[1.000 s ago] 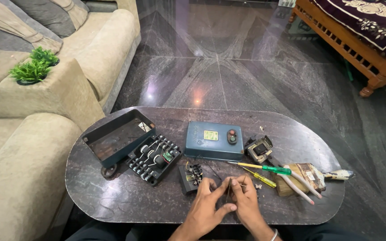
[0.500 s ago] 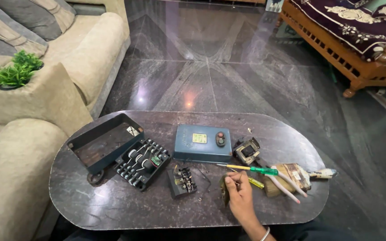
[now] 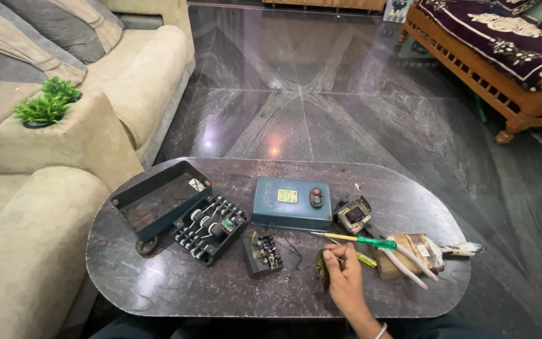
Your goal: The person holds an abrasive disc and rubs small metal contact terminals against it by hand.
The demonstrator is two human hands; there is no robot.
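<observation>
My right hand (image 3: 344,278) rests on the near edge of the dark oval table (image 3: 158,295), with a bangle at the wrist. Its fingers are pinched on a small dark olive part (image 3: 320,271) that touches the tabletop. Just beyond the fingertips lies a screwdriver (image 3: 357,239) with a yellow shaft and green handle. A small black terminal piece (image 3: 262,253) with loose wires sits to the left of the hand. My left hand is out of the picture.
Farther back stand a blue box with a red button (image 3: 291,202), a black switch block (image 3: 208,227), an open blue cover (image 3: 158,199) and a small coil (image 3: 352,215). Pliers with white handles (image 3: 409,257) lie on a wooden block at the right. A beige sofa (image 3: 32,207) is at the left.
My left hand, which met the right one over the small part a second ago, has pulled back out of view. The right hand stays at the table's near edge with the part.
</observation>
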